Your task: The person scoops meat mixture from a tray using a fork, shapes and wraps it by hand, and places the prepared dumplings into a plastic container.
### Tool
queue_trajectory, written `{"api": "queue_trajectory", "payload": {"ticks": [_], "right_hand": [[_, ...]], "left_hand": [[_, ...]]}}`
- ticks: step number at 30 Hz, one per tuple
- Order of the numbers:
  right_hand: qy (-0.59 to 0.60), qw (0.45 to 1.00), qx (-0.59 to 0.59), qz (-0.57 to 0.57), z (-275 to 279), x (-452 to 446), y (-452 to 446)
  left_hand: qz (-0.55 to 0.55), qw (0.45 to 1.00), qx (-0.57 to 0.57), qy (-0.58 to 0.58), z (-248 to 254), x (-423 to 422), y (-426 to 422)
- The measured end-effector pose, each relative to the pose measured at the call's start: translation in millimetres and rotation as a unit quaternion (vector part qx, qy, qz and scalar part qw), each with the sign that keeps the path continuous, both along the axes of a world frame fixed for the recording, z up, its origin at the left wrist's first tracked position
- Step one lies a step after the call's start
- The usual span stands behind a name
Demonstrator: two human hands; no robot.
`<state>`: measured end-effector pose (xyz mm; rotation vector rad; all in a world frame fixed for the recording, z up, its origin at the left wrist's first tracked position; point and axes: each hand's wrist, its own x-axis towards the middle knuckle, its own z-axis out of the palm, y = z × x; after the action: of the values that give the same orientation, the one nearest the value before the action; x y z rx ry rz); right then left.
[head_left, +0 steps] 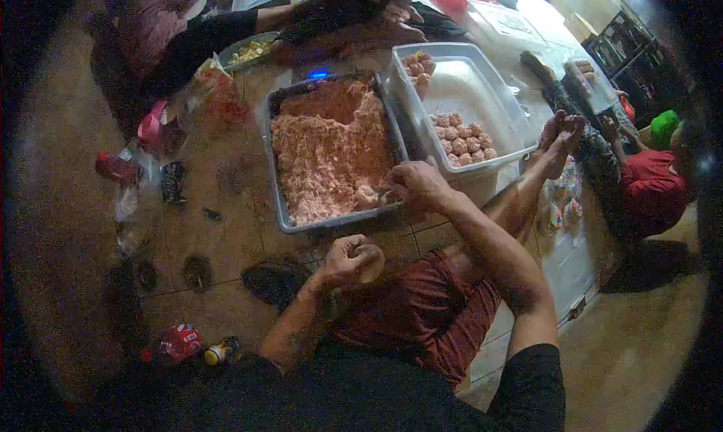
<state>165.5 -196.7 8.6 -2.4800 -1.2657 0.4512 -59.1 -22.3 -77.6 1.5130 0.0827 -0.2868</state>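
Observation:
My left hand (pixel 346 260) is closed in front of the tub, fingers curled round a pale, round, flat piece (pixel 370 263) that looks like a dough wrapper. At the near right corner of a dark-rimmed tub (pixel 331 226), my right hand (pixel 416 184) grips what looks like a spoon, its handle mostly hidden in the fingers. A pale lump shows at the spoon's end, against the minced meat mixture (pixel 324 157) that fills much of the tub. Beside it, a clear plastic box (pixel 486 71) holds rows of meatballs (pixel 461 140) and a smaller group in its far left corner.
Co-workers sit around: one person's arms (pixel 403 22) reach in at the back, another in a red shirt (pixel 655 191) sits right. A bowl of pale pieces (pixel 251 51) is behind the tub. Bottles (pixel 181 342) lie at lower left, plastic bags (pixel 151 127) at left.

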Motion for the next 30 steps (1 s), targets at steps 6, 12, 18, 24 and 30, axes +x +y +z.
{"api": "queue_trajectory", "payload": {"ticks": [6, 12, 18, 24, 30], "right_hand": [[0.072, 0.979, 0.146, -0.122, 51, -10, -9], [0.104, 0.944, 0.278, -0.146, 70, -34, -8], [0.01, 0.931, 0.357, -0.076, 10, -84, -3], [0.058, 0.932, 0.356, 0.033, 12, -100, 2], [-0.019, 0.969, 0.24, 0.049, 21, -89, -16]], "left_hand": [[0.06, 0.966, -0.25, 0.0, -6, 14, -3], [0.177, 0.836, -0.517, 0.039, 38, 53, 5], [0.189, 0.749, -0.633, -0.053, 78, 61, 8], [0.196, 0.752, -0.627, -0.058, 85, 61, 15], [0.289, 0.718, -0.632, -0.052, 66, 55, 36]]}}
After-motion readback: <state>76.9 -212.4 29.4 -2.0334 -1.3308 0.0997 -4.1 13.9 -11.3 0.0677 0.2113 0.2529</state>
